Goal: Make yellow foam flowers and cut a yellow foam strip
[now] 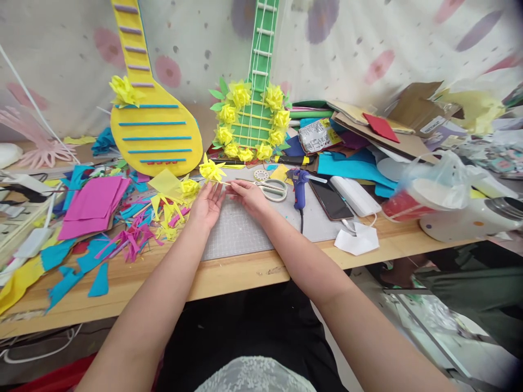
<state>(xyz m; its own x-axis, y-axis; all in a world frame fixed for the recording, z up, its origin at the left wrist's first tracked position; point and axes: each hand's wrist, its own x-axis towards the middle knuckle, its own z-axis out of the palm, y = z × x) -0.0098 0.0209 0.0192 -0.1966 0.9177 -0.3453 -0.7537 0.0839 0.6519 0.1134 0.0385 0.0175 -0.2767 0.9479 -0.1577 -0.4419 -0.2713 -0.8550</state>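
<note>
A yellow paper flower [211,170] rises above the fingertips of my left hand [208,204], whose fingers are curled at its base with the palm partly showing. My right hand [247,197] pinches a thin pale stick [225,183] that runs toward the flower's base. Just left of my left hand lies a second yellow paper flower [189,188], by a yellow paper sheet [166,184] and cut yellow strips [167,215]. Scissors [274,190] rest beside my right hand, and a blue glue gun [299,188] stands farther right. Both hands are over the grey cutting mat [235,234].
A yellow lute-shaped craft [157,128] and a green one ringed with yellow flowers [257,98] lean at the back. Magenta sheets [95,206] and blue scraps lie left. A phone [332,200], white power bank [354,196], bagged cup [425,196] and cardboard pile [368,125] occupy the right.
</note>
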